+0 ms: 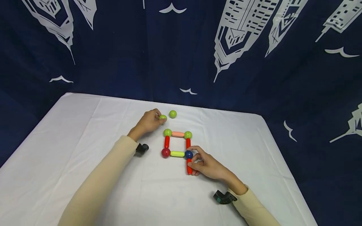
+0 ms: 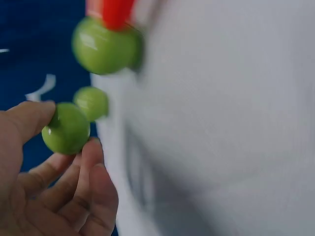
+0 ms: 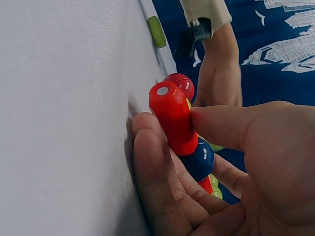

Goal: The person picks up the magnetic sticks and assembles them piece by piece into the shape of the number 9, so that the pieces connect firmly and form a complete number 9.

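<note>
The left hand [image 1: 149,121] pinches a green ball [image 1: 162,117] beside a loose second ball [image 1: 172,114]; the right hand [image 1: 208,165] grips a red rod [image 3: 172,119] against the blue ball [image 1: 188,154] of a ball-and-rod square [image 1: 177,154], which lies between them on the counter [image 1: 158,194], a navy curtain [image 1: 181,56] behind.

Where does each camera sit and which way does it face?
Head: on the head, forward and down over the table; left hand, right hand and sleeves show.
Left wrist: on that wrist, toward the left hand pinching a green ball.
Right wrist: on that wrist, toward the right hand pinching a red rod; left hand beyond.
Head and right wrist share the blue ball.
</note>
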A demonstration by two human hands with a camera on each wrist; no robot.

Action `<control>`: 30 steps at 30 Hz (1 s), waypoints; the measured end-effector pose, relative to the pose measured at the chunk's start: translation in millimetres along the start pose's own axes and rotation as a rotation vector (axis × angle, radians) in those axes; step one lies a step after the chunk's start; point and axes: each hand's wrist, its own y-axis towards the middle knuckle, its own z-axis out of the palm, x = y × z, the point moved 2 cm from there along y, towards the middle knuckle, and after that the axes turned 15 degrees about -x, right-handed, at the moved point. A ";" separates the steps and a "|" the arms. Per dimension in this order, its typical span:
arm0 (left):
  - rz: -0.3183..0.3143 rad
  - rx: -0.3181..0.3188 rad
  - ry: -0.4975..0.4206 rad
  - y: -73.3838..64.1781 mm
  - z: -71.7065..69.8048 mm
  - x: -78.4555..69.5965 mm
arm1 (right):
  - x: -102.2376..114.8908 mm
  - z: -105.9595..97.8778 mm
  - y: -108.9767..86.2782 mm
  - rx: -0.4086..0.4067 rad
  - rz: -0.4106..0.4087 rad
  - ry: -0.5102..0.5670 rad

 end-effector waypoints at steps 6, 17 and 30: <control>0.121 0.006 -0.154 -41.7 -12.1 -20.6 | -1.8 4.0 0.6 0.003 0.001 0.009; 0.447 0.286 -0.043 -150.9 25.0 -47.6 | -2.3 3.7 0.4 0.006 -0.059 -0.009; 0.458 0.405 0.030 -171.4 53.0 -50.2 | -5.0 1.0 -0.8 -0.004 -0.075 -0.021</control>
